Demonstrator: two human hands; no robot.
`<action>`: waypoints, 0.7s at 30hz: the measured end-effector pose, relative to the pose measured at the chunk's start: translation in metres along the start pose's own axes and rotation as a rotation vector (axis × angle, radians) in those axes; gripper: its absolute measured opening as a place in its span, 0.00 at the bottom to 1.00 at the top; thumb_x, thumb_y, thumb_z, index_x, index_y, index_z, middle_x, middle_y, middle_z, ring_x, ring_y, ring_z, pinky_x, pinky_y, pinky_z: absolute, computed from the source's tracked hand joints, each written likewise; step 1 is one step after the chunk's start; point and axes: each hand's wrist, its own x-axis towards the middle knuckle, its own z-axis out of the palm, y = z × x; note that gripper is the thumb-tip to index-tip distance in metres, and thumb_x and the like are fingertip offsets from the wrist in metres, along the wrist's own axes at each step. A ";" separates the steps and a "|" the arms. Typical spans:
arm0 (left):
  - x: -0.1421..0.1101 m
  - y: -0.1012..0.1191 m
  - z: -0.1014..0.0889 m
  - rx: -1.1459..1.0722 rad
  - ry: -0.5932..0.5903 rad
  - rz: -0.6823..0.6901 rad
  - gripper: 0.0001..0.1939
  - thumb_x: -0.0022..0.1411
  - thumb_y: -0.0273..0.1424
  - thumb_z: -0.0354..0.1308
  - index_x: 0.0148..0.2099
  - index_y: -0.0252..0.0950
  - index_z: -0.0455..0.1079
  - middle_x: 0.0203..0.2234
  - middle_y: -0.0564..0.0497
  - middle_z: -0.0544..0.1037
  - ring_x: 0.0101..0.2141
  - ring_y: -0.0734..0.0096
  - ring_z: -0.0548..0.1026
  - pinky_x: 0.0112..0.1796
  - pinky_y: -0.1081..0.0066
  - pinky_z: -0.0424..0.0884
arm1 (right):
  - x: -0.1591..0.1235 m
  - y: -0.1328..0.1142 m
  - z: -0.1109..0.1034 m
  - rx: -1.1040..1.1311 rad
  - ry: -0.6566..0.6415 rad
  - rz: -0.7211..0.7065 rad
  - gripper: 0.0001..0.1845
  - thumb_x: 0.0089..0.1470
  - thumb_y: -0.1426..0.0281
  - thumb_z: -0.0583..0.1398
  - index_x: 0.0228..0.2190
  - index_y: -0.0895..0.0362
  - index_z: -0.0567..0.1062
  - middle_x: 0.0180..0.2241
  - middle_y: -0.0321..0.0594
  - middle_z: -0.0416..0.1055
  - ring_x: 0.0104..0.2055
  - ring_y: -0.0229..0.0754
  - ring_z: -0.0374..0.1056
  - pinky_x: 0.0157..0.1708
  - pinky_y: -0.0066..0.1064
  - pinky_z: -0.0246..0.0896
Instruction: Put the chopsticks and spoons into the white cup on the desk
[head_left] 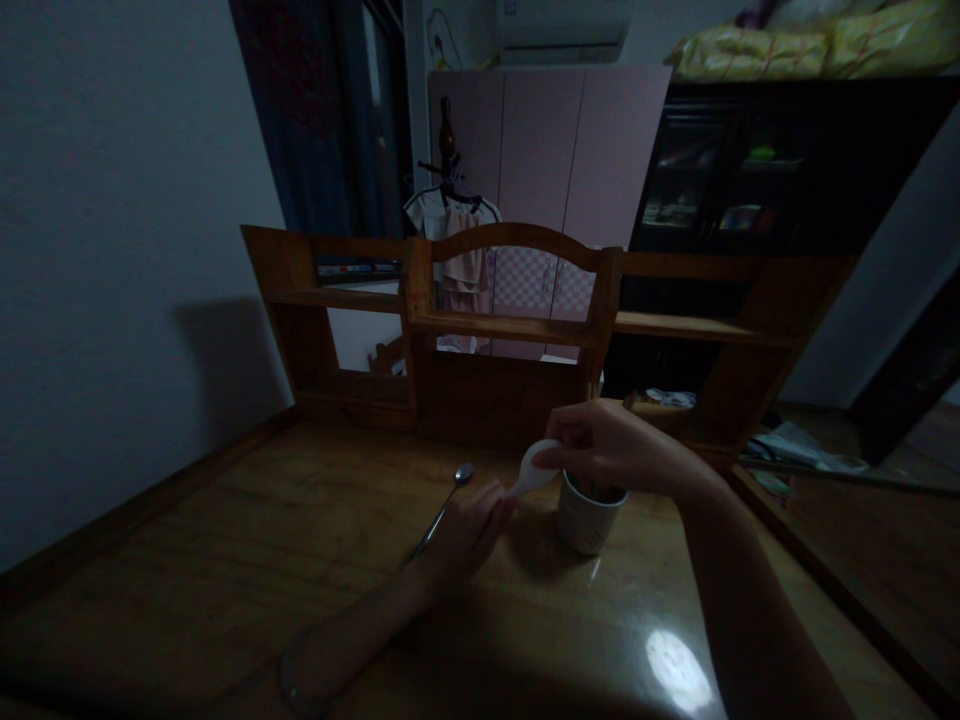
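A white spoon [534, 470] is held between my two hands above the wooden table. My left hand [471, 528] is closed on its narrow handle end. At the wide bowl end, my right hand [600, 445] pinches the spoon between thumb and fingers. Just below my right hand stands a white cup-shaped holder [587, 520] with small marks on its side; sticks rise from it, partly hidden behind the hand. A metal spoon [463, 474] lies on the table beside my left hand, its handle partly covered by that hand and forearm.
The wooden table [300, 520] has a raised shelf unit [510, 325] along its back edge. A raised rim runs down the right side. A pale wall [135, 250] borders the left. Behind the shelf are pink cabinets [540, 150] and a dark cupboard [750, 180].
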 end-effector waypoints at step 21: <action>0.000 0.001 -0.001 -0.026 -0.022 -0.001 0.18 0.71 0.37 0.38 0.32 0.38 0.61 0.27 0.53 0.69 0.28 0.72 0.67 0.31 0.71 0.60 | -0.001 -0.003 -0.001 -0.022 0.005 -0.008 0.15 0.54 0.57 0.61 0.29 0.58 0.75 0.20 0.33 0.67 0.21 0.32 0.61 0.19 0.24 0.46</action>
